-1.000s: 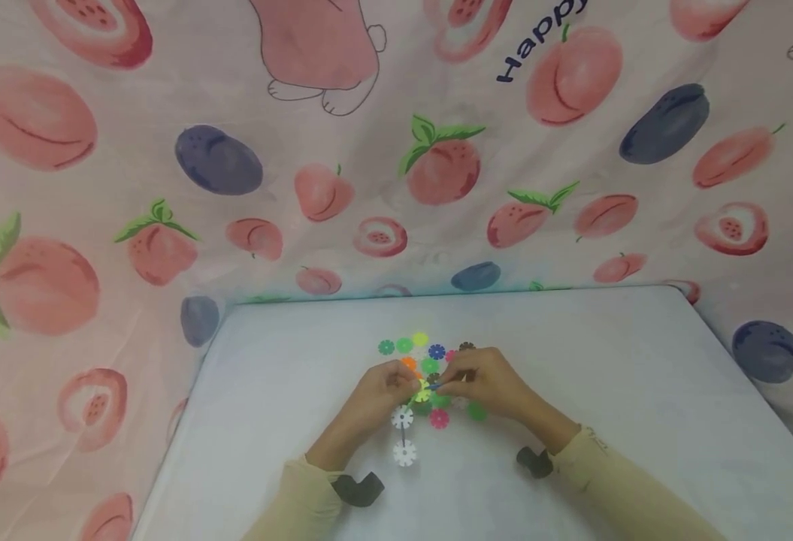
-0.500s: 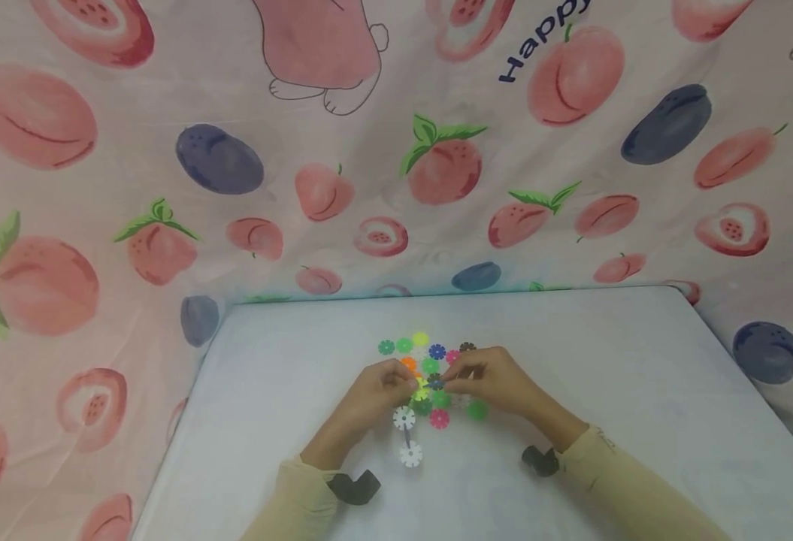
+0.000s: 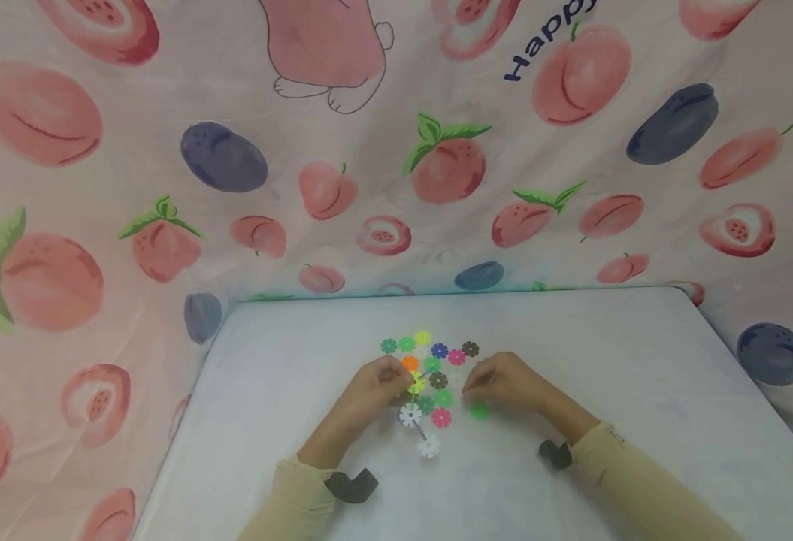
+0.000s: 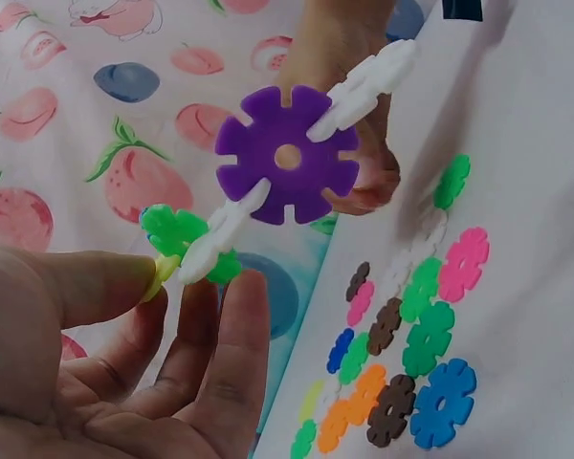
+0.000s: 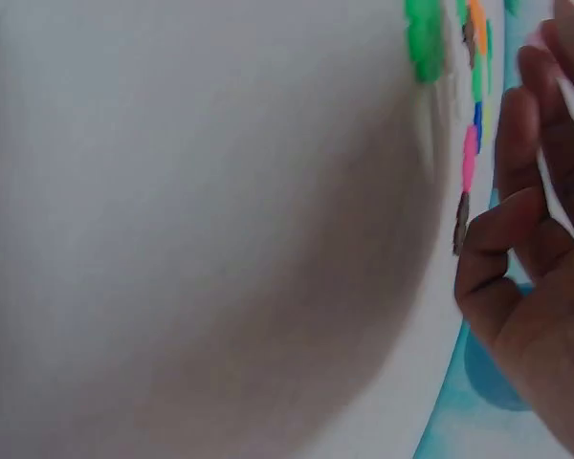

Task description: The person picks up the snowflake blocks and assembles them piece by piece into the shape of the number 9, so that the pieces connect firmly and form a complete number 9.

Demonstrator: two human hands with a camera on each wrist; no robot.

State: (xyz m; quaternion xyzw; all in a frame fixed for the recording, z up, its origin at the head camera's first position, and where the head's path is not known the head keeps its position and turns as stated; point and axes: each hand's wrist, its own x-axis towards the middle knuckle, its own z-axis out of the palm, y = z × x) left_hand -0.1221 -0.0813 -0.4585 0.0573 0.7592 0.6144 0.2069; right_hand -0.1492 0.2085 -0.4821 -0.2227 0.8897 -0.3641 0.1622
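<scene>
My left hand (image 3: 372, 387) pinches a yellow notched disc (image 4: 163, 277) between thumb and fingers. Linked to it in a chain are a green disc (image 4: 177, 229), a white disc (image 4: 215, 244), a purple disc (image 4: 287, 158) and another white disc (image 4: 368, 86). In the head view the chain's white end disc (image 3: 428, 445) hangs toward the front. My right hand (image 3: 511, 383) hovers to the right of the loose discs, fingers loosely bent; in the right wrist view no piece shows in the visible part of this hand (image 5: 536, 258).
Loose notched discs lie in a cluster on the white table (image 3: 267, 376), among them a pink disc (image 3: 441, 418), a brown disc (image 3: 438, 380), a dark blue disc (image 3: 440, 351) and several green ones. A fruit-patterned cloth (image 3: 349, 135) hangs behind the table.
My right hand has drawn back to the right, away from the chain. The chain stays in my left hand, its white end swung to the right.
</scene>
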